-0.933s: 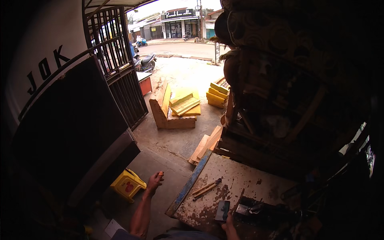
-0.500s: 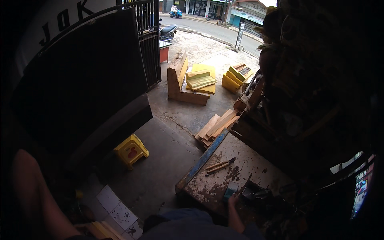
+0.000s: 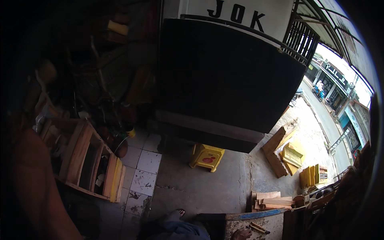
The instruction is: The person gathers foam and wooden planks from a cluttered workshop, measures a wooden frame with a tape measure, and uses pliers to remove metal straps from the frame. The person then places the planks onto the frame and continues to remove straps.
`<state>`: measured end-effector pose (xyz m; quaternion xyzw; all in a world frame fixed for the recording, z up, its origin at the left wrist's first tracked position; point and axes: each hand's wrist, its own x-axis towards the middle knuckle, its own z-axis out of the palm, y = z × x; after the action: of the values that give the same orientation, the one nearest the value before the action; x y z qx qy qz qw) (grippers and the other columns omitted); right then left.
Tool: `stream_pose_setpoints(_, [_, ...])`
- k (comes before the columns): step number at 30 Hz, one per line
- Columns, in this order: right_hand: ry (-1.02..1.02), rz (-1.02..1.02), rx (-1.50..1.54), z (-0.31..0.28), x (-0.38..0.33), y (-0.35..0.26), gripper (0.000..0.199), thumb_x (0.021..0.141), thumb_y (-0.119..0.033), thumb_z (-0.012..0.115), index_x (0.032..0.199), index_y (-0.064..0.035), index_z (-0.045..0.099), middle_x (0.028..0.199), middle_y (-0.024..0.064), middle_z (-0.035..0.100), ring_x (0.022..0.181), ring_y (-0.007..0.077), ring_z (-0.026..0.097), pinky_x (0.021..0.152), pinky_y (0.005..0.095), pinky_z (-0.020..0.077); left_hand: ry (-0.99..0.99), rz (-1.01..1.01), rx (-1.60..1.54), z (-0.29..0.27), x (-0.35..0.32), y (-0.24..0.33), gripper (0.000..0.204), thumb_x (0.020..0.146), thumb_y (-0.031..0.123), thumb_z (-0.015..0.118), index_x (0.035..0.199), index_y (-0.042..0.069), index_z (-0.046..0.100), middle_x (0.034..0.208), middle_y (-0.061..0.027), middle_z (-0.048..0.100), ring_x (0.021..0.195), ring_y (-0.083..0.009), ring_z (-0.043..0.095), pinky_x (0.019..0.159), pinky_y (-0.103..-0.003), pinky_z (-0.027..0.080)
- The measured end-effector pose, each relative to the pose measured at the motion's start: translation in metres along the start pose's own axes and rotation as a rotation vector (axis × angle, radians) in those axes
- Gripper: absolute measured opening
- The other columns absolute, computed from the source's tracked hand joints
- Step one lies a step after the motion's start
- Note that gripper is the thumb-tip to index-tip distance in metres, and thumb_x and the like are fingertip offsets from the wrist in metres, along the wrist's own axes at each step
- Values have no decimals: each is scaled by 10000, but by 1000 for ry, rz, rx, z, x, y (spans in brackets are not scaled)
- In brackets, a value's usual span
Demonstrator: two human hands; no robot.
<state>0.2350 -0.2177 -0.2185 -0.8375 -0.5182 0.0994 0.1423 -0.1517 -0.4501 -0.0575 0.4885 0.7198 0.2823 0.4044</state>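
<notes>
Right hand (image 3: 241,234): at the lower edge, partly cut off by it, over the near part of the workbench (image 3: 276,219); fingers in shadow, so whether they are apart, together or clamped on something cannot be told.

Wooden-handled tools (image 3: 259,227), two: on the bench top, just beside the right hand's fingers; slim, straight, pale tan shafts, lying roughly side by side at a slant, darker at the ends toward the right; exact kind too small to tell.

Workbench: pale top, worn and patched with brown; blue-painted strip (image 3: 258,215) along the far edge.

Left arm (image 3: 38,184): large and dim at the left margin; its hand does not show, grip cannot be told.

Wooden frame (image 3: 82,152): open, with crossbars, one yellowish end rail; right of the left arm, near worn white tiles (image 3: 149,162).

Plastic stool (image 3: 209,156): yellow, red emblem, on the concrete floor.

Planks (image 3: 272,201): light brown, loosely stacked, just beyond the bench.
</notes>
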Motion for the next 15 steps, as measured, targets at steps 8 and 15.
stream_pose_setpoints(8, [-484, -1338, 521, 36, -119, -286, 282, 980, -127, 628, 1231, -1, 604, 1153, 231, 590, 1085, 423, 586, 944, 491, 485, 553, 93, -108, -53, -132, 47, 601, 1069, 499, 501, 1537, 127, 447, 1564, -190, 452, 1425, -335, 473, 1144, -582, 371])
stream_pose_setpoints(15, [-1093, -1708, 386, 119, -259, -285, 301, 1035, -265, 579, 1219, -40, 655, 921, 104, 720, 753, 201, 724, 601, 343, 545, 1372, 635, 554, -71, -457, 222, 604, 1068, 496, 512, 1559, 154, 431, 1590, -187, 430, 1441, -336, 459, 1147, -601, 359])
